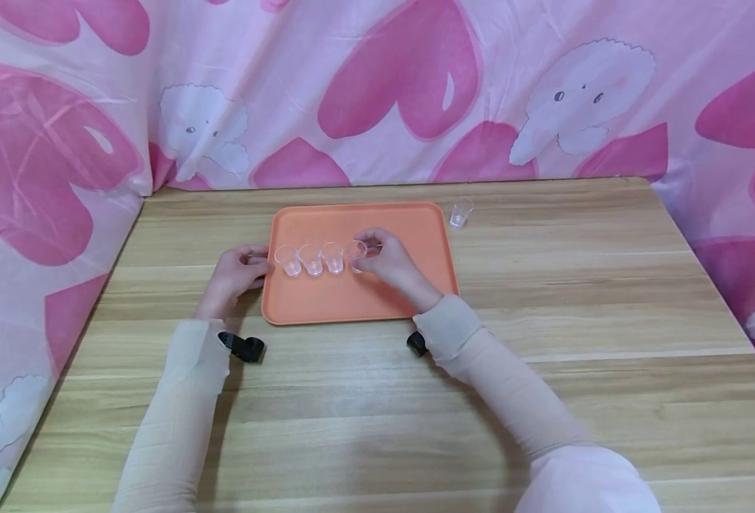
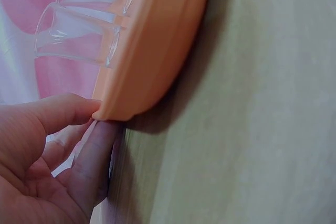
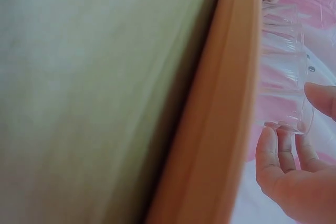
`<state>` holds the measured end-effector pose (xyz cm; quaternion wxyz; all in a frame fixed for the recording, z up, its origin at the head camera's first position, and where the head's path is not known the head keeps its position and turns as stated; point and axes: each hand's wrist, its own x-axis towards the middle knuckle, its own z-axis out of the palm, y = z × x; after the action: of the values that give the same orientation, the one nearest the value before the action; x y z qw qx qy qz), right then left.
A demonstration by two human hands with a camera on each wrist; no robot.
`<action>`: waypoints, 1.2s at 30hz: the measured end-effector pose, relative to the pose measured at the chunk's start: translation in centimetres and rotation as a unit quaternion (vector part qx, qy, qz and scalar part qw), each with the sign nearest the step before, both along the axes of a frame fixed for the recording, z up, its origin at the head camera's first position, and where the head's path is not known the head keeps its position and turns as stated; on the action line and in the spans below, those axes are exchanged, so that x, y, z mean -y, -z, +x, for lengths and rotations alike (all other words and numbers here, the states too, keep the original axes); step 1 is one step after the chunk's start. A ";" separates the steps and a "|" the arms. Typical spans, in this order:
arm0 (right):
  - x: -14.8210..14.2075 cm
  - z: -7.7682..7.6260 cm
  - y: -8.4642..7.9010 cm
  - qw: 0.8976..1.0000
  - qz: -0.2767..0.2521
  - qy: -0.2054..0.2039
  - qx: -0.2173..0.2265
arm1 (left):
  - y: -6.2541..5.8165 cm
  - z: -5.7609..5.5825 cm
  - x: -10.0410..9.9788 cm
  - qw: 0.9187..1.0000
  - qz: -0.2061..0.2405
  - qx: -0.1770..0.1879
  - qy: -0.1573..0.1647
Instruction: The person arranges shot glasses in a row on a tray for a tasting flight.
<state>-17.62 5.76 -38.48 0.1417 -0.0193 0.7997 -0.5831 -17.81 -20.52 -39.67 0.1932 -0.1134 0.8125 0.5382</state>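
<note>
On an orange tray [image 1: 326, 303], several small clear cups [image 1: 314, 261] stand upright in a row. My left hand [image 1: 232, 276] is at the tray's left edge; in the left wrist view, thumb and finger pinch the tray's rim [image 2: 118, 106]. The rightmost clear cup [image 1: 356, 251] of the row is between the thumb and fingers of my right hand [image 1: 386, 262]. Seen from the right wrist, that hand [image 3: 299, 182] has its fingertips against the cup's side [image 3: 283, 109], the thumb near its rim. Whether this cup's base touches the tray cannot be told.
Another clear cup [image 1: 460, 212] stands on the wooden table [image 1: 576, 299], just beyond the tray's back right corner. A pink patterned cloth [image 1: 377, 92] hangs behind the table and along its sides. Black wrist devices [image 1: 244, 348] sit at both cuffs.
</note>
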 end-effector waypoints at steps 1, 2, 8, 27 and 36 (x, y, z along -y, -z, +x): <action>0.0 0.0 0.0 1.000 0.000 0.000 0.001 | 0.0 0.0 0.0 1.000 -0.001 0.000 0.000; 0.1 0.0 0.0 1.000 0.000 0.000 0.003 | 0.0 0.0 0.0 1.000 -0.001 -0.001 0.000; 0.2 0.0 -0.1 1.000 -0.004 0.003 0.010 | -0.1 0.0 -0.1 1.000 -0.001 -0.004 -0.003; -0.5 -0.2 -0.4 1.000 0.005 -0.012 0.014 | -0.1 0.0 -0.1 1.000 -0.008 0.003 -0.001; -3.1 -0.8 -1.4 1.000 0.007 -0.028 -0.007 | 0.0 0.1 0.0 1.000 -0.016 0.004 0.002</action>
<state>-18.45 8.85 -37.12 0.1527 -0.0451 0.8038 -0.5732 -17.73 -20.50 -39.63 0.1960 -0.1168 0.8204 0.5244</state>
